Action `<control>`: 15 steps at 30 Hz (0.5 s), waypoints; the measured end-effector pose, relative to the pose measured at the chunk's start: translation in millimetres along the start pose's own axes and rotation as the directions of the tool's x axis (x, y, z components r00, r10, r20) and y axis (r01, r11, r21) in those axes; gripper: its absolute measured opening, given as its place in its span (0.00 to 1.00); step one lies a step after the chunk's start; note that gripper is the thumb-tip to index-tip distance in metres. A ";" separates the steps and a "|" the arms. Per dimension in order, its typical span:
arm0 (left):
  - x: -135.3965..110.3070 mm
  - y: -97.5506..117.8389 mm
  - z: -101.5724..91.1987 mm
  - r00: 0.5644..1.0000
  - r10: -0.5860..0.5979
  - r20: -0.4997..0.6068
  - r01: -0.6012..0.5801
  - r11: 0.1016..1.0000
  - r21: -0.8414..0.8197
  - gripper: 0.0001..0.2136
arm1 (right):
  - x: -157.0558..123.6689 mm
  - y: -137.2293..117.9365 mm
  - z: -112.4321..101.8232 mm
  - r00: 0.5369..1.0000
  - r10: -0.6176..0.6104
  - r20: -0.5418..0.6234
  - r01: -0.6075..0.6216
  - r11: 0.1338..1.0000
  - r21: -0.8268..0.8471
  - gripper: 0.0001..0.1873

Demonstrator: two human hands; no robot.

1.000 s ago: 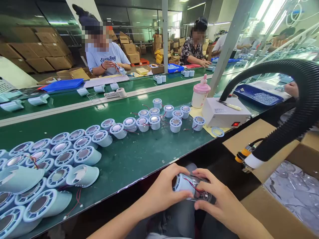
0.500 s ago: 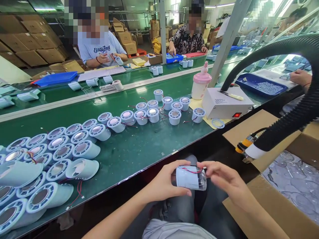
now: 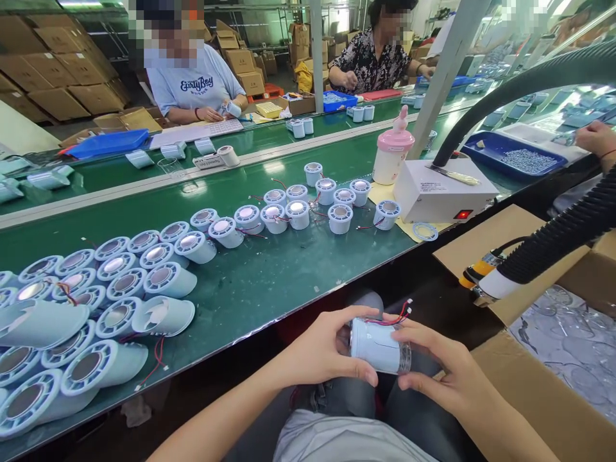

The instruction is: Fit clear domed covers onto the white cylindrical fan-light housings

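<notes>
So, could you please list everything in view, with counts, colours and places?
Held cylinder: one, light blue, between the hands
Wires: at least two, red and black, on it
Loose cylinders: dozens, light blue, on the table
Table: one, green, middle
Bottle: one, white and pink, beside the machine
Machine: one, white, beside the bottle
Hose: one, black, right
Ring: one, light blue, before the machine
Trays: several, blue, further back
Open carton: one, brown, lower right
Plastic pieces: many, clear, inside it
Stacked cartons: many, brown, background
People: several, blue and patterned shirts, opposite
Left hand: one, bare, on the cylinder
Right hand: one, bare, on the cylinder
</notes>
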State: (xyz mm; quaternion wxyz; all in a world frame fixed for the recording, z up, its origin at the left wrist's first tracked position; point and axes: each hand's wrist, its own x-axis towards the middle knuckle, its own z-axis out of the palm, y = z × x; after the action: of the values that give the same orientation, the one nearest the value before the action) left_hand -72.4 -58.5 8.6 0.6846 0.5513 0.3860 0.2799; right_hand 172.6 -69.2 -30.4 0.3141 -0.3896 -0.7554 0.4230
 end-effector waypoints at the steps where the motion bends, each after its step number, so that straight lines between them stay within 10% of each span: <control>1: -1.0 -1.1 -0.5 1.000 -0.012 -0.006 0.012 1.000 0.017 0.36 | -1.1 -1.3 0.0 1.000 0.023 0.001 -0.023 1.000 0.013 0.20; 15: -13.9 6.0 4.7 0.992 0.128 0.008 -0.126 0.968 0.217 0.38 | -8.5 -25.8 -1.0 0.966 0.250 0.070 -0.259 0.924 0.280 0.22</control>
State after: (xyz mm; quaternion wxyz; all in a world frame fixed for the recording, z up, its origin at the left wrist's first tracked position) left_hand -75.9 -70.8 17.9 0.6000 0.6454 0.3801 0.2811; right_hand 169.4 -84.8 -8.5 0.2974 -0.4277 -0.6340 0.5715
